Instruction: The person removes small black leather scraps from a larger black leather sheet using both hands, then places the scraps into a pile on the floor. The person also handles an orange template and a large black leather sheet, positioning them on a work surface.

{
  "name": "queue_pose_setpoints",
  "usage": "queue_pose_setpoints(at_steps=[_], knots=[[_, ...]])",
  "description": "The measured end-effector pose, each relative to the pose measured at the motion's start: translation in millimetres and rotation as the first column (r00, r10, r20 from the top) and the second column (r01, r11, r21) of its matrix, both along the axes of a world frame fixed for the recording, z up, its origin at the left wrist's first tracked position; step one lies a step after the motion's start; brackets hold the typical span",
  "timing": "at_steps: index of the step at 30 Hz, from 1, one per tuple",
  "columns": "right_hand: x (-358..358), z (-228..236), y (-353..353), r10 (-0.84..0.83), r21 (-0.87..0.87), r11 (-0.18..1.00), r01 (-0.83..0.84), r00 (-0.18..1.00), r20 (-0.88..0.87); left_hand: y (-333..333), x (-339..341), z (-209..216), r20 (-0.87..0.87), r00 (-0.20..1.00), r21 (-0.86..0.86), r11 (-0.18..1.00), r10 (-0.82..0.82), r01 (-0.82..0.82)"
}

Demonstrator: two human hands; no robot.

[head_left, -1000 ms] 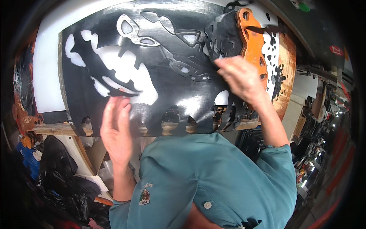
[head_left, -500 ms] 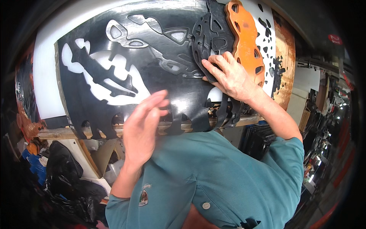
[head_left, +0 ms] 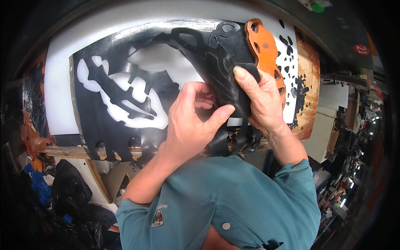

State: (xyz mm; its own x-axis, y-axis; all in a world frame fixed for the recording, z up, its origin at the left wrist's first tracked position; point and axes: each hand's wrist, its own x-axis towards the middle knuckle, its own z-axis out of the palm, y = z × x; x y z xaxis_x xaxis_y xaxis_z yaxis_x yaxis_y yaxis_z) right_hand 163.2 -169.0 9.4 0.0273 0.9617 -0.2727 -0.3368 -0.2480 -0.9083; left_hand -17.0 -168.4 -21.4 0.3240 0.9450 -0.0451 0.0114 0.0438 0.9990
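A long cut-out piece of thin black sheet point(head_left: 223, 71) is lifted and bent up from the larger black sheet point(head_left: 112, 129). Its far end is blurred. My right hand point(head_left: 266, 100) grips its near right part, thumb on top. My left hand point(head_left: 189, 114) is at its near left edge, fingers curled against that edge and thumb across the near end; the fingertips are partly hidden. Beyond the right hand lies another black cut-out piece point(head_left: 231, 35), beside a stack of orange cut-out shapes point(head_left: 264, 48). White shows through the openings in the large sheet.
A white board point(head_left: 60, 91) lies beneath the sheet on a wooden-edged bench point(head_left: 71, 152). Small black scraps point(head_left: 287, 66) are scattered at the right. A dark machine part with a green button point(head_left: 317, 7) overhangs the far right. Black plastic bags point(head_left: 75, 187) sit below at the left.
The flat black cut-out piece has been raised and bent up, exposing a white opening beneath. My left hand has moved right to its edge. My right hand has shifted slightly nearer.
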Motion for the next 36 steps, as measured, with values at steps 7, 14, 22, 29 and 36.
queue_pose_setpoints(at_steps=[7, 14, 22, 29, 36], knots=[[-12.4, -5.3, -19.3, -0.010, 0.177, 0.983, -0.037, 0.965, 0.260, 7.3, -3.7, 5.7, -0.026, 0.996, 0.035, 0.996, 0.087, -0.086], [-28.4, -28.6, -38.6, -0.064, 0.329, 0.942, 0.063, 0.998, -0.006, 10.1, -9.4, 19.8, -0.225, 0.969, 0.238, 0.970, 0.101, -0.046], [-47.1, -14.7, -34.9, -0.174, 0.279, 0.949, 0.147, 0.982, 0.075, 32.5, -32.4, 28.6, -0.457, 0.887, 0.621, 0.738, 0.068, 0.263], [-60.5, -14.1, -32.8, -0.179, 0.275, 0.950, 0.150, 0.980, 0.083, 48.8, -40.1, 16.7, -0.332, 0.943, 0.696, 0.674, -0.001, 0.246], [-45.7, -0.2, -12.7, -0.288, 0.560, 0.822, -0.101, 0.775, 0.562, 45.8, -39.0, 0.7, -0.264, 0.956, 0.734, 0.669, 0.127, 0.114]])
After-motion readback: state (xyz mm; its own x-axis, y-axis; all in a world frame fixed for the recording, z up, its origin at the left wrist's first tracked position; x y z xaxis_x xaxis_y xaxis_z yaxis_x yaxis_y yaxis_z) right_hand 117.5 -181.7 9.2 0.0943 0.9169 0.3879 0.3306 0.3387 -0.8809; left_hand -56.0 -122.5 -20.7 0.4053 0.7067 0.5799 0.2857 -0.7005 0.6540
